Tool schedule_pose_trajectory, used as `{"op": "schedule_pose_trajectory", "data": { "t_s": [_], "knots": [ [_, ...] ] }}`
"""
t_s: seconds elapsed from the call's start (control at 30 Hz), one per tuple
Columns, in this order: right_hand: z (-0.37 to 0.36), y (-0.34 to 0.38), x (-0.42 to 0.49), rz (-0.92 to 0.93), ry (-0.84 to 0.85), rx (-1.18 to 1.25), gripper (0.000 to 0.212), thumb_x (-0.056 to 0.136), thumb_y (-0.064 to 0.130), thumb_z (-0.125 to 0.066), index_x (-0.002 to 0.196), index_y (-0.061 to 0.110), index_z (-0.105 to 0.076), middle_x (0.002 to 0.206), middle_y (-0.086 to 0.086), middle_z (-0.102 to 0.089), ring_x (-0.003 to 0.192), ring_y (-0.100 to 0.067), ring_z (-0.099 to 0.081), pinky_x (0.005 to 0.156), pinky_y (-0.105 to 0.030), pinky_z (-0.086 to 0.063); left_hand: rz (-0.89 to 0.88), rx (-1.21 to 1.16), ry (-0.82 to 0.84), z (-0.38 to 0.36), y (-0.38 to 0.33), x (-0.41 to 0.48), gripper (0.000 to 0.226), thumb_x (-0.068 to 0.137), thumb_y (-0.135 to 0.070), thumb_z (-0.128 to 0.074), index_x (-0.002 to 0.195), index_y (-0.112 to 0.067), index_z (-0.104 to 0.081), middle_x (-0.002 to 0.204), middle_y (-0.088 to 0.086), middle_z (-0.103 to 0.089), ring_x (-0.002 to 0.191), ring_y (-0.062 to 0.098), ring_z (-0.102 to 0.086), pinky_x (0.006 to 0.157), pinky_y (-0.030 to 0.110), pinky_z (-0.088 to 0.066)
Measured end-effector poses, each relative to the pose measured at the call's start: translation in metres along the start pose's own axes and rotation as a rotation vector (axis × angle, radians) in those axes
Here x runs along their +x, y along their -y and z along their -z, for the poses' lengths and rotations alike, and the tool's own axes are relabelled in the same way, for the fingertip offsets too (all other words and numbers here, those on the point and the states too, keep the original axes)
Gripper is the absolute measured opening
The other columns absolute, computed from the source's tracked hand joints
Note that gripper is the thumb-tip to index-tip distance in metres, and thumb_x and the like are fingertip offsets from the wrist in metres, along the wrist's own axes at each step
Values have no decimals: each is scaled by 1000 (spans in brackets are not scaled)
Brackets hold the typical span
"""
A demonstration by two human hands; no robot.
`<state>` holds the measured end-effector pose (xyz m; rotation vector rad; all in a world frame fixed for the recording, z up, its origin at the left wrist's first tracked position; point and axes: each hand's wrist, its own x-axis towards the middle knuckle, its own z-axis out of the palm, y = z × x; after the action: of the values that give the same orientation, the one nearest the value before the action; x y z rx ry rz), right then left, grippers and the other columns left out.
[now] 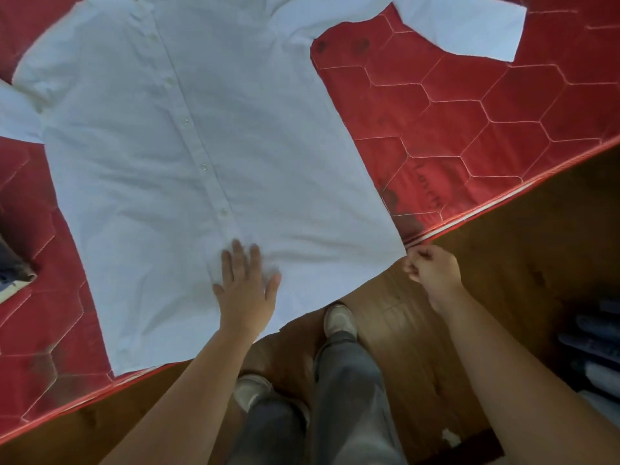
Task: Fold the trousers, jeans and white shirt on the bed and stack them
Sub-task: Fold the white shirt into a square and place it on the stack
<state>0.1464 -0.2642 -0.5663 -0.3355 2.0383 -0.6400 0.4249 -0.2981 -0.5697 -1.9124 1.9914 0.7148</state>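
Note:
A white button-up shirt (188, 156) lies spread flat, front up, on the red quilted bed (469, 105), both short sleeves out to the sides. Its hem hangs over the bed's near edge. My left hand (246, 290) rests flat, fingers straight, on the hem near the button placket. My right hand (432, 268) pinches the hem's right corner just past the bed edge, fingers curled. A dark folded garment (13, 263) shows at the far left edge of the bed; I cannot tell whether it is the trousers or the jeans.
Wooden floor (520, 263) lies below the bed edge, with my legs and shoes (339, 320) standing on it. Several dark folded items (593, 344) are stacked at the right edge on the floor side.

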Motion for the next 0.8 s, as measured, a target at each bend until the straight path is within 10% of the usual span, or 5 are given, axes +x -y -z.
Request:
{"op": "schedule_pose_trajectory", "data": {
  "t_s": [0.27,0.4,0.6,0.8],
  "knots": [
    [-23,6,-4,181,62,-141,27,87,22,-62,109,9,-54,95,-1,-59,85,-19,-57,71,-32,-48,-106,116,32,-5,10,-8,63,95,-46,-31,148,-23,-7,156,10,10,143,33,5,106,57,-26],
    [-16,1,-5,84,-70,-135,25,86,15,-62,108,4,-58,97,-9,-61,82,-19,-56,71,-31,-43,-148,-20,-76,-2,24,-19,57,96,-42,-32,144,-12,-29,151,16,-25,137,36,-27,105,45,-33],
    [-50,12,-55,459,-235,-410,32,85,6,-57,117,6,-54,121,-14,-48,110,-26,-47,88,-33,-44,356,-216,-298,2,89,-53,42,93,-24,-48,131,-7,-45,140,18,-41,130,35,-36,104,50,-36],
    [-141,18,-109,649,236,-559,35,90,16,-54,125,13,-50,126,-3,-47,117,-17,-45,95,-22,-38,737,-431,-299,2,155,-82,51,93,-26,-49,139,-9,-34,144,21,-30,131,38,-27,105,53,-28]
  ]
}}
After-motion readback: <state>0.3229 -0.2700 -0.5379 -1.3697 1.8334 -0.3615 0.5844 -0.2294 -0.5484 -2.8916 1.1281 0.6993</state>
